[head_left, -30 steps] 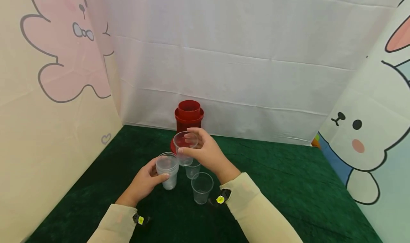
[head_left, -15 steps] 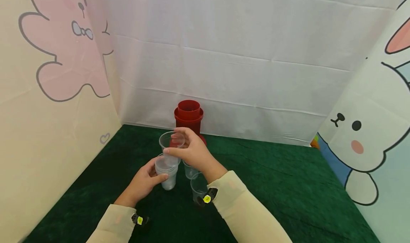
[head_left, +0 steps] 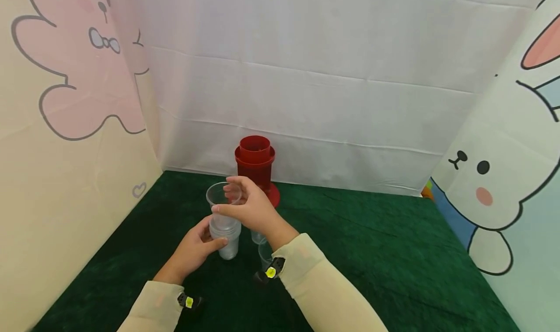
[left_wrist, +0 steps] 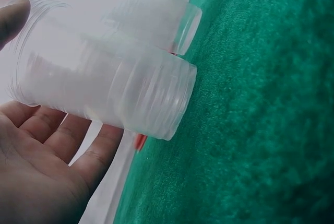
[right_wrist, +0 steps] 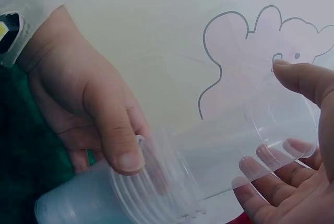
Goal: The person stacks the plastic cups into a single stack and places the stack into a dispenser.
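In the head view my left hand grips a stack of nested clear plastic cups, thumb on the near side just below the rims. My right hand holds a single clear plastic cup upright between thumb and fingers near its rim. The lower part of this cup sits inside the mouth of the stack. From the right wrist, the single cup lines up with the stack. Two more clear cups, one farther and one nearer, stand partly hidden behind my right hand and wrist.
A red cylindrical container with a narrower top stands at the back by the white cloth wall. Beside it a round red piece shows partly. Green cloth covers the table, and printed cloth walls stand left and right.
My right hand has moved left with its cup, from beside the stack to above it and into its mouth. My left hand stays with the stack. My right wrist now covers more of the standing cups.
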{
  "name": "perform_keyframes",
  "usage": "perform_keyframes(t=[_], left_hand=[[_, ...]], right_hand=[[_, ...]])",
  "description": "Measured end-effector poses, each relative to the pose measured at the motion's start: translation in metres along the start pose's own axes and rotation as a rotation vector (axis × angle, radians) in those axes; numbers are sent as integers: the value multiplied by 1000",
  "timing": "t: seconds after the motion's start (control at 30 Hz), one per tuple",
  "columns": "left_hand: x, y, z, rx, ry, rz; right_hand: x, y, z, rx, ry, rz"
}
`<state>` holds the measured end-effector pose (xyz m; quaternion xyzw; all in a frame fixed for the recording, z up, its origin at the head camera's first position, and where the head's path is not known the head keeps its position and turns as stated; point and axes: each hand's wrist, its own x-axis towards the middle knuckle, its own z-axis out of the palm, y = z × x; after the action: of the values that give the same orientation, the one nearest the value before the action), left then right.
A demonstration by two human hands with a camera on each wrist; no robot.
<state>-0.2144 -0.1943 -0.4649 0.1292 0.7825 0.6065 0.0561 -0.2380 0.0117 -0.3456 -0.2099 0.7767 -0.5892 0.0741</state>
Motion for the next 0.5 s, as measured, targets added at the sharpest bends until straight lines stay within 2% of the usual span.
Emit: perform_keyframes(t=[0.5], left_hand=[[0, -1, 2, -9, 5, 21]], right_hand=[[-5, 17, 3, -7, -4, 21]])
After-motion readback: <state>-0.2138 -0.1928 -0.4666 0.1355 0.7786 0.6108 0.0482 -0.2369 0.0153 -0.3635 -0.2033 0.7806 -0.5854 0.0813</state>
